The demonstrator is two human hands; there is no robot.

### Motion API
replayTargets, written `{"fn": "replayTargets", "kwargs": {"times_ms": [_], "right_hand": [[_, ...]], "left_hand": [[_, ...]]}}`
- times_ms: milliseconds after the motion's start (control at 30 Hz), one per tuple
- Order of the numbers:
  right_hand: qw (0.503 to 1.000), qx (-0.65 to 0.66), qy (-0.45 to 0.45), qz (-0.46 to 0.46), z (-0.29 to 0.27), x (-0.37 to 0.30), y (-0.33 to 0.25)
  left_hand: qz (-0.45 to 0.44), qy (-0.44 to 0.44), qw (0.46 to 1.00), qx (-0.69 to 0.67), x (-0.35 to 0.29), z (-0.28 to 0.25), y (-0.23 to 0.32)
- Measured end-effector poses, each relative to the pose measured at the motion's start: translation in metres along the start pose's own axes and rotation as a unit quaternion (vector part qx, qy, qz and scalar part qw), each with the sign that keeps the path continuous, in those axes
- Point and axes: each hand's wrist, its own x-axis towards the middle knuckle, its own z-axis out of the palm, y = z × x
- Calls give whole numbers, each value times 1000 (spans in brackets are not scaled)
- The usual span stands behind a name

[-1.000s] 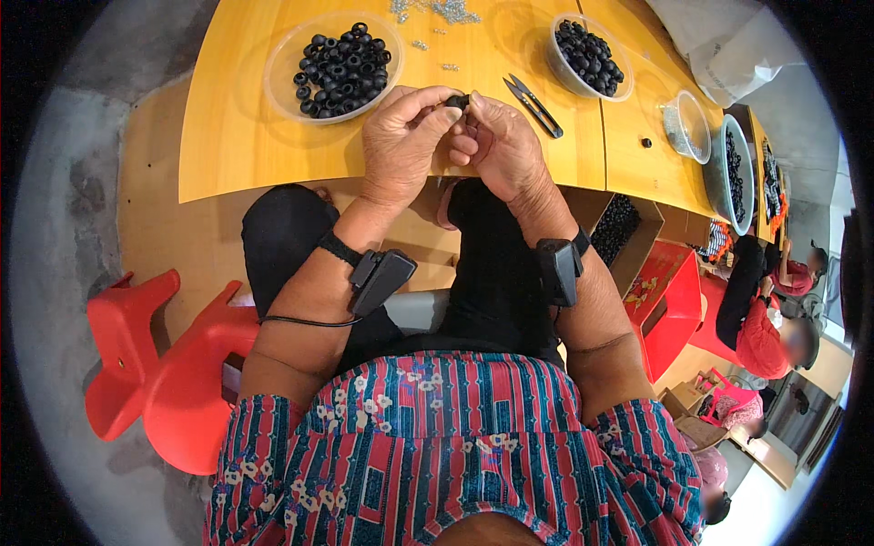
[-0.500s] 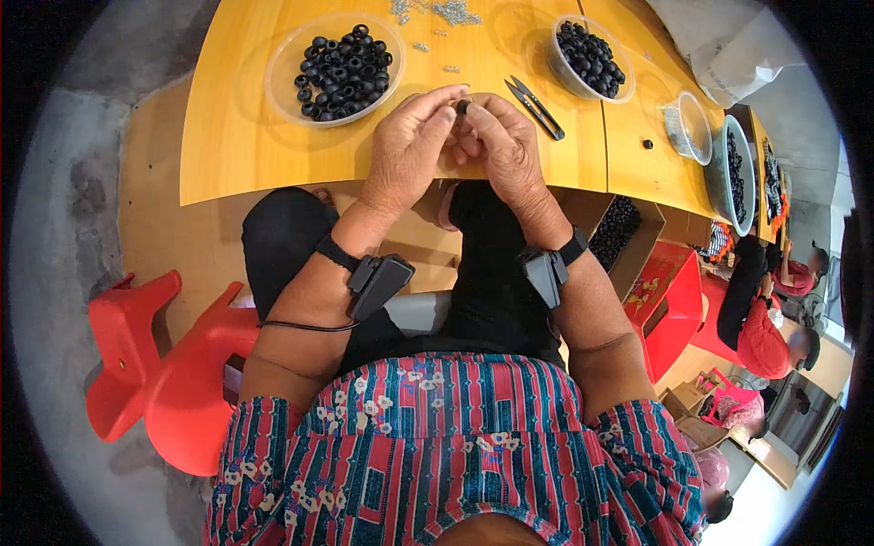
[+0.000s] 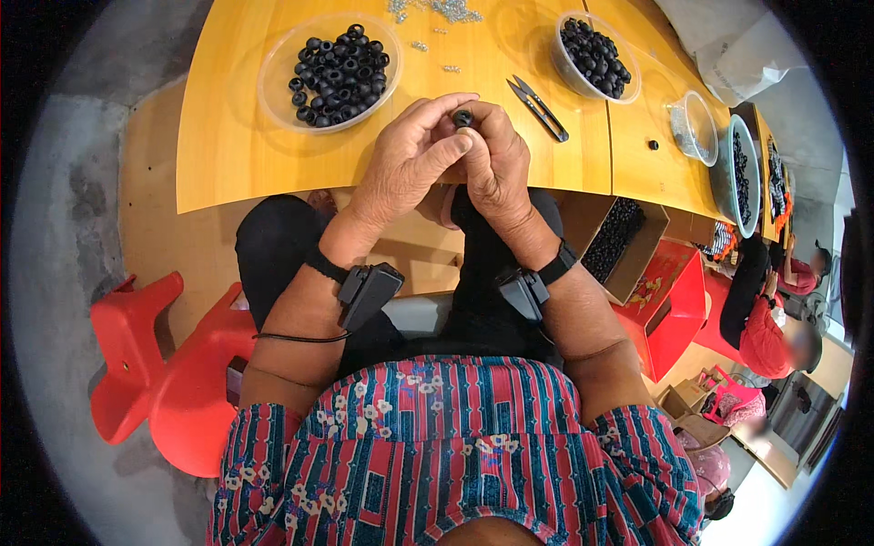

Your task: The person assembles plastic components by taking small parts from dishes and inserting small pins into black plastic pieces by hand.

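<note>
Over the table's near edge, my left hand (image 3: 408, 162) and my right hand (image 3: 498, 168) meet, fingers curled and thumbs close together. Between their fingertips sits a small round black part (image 3: 462, 118) with a hole facing up. Both hands appear to grip it; the fingers underneath are hidden. Left of them stands a clear plastic bowl (image 3: 272, 84) with many similar black parts (image 3: 342, 75). Black-handled thread snips (image 3: 541, 109) lie right of my right hand, blades apart. Beyond my hands are small clear or silvery pieces (image 3: 455, 11), scattered in little groups.
A second clear bowl (image 3: 569, 75) of black parts stands far right, with a loose black part (image 3: 653, 145), a small clear tub (image 3: 681, 136) and a blue-green basin (image 3: 728, 173) beyond. Below the table is a carton (image 3: 651, 241) of black pieces. Red stools (image 3: 196, 400) stand left; people sit at right.
The black part has turned, so its hole now faces up. My fingers have closed in around it, and my right hand and forearm have shifted slightly left.
</note>
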Motion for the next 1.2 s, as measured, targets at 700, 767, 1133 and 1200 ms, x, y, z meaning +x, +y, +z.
{"fn": "replayTargets", "kwargs": {"times_ms": [700, 767, 1133, 1200], "right_hand": [[1000, 1, -17, -14, -2, -6, -19], [1000, 8, -18, -8, -2, -5, -18], [995, 74, -71, 18, -4, -3, -19], [998, 34, -54, -5, -5, 1, -18]], "left_hand": [[-26, -20, 997, -65, -11, -3, 16], [-26, -18, 997, -66, -10, -3, 13], [-122, 15, 982, -142, -6, -7, 12], [-141, 24, 981, -133, -2, -10, 9]]}}
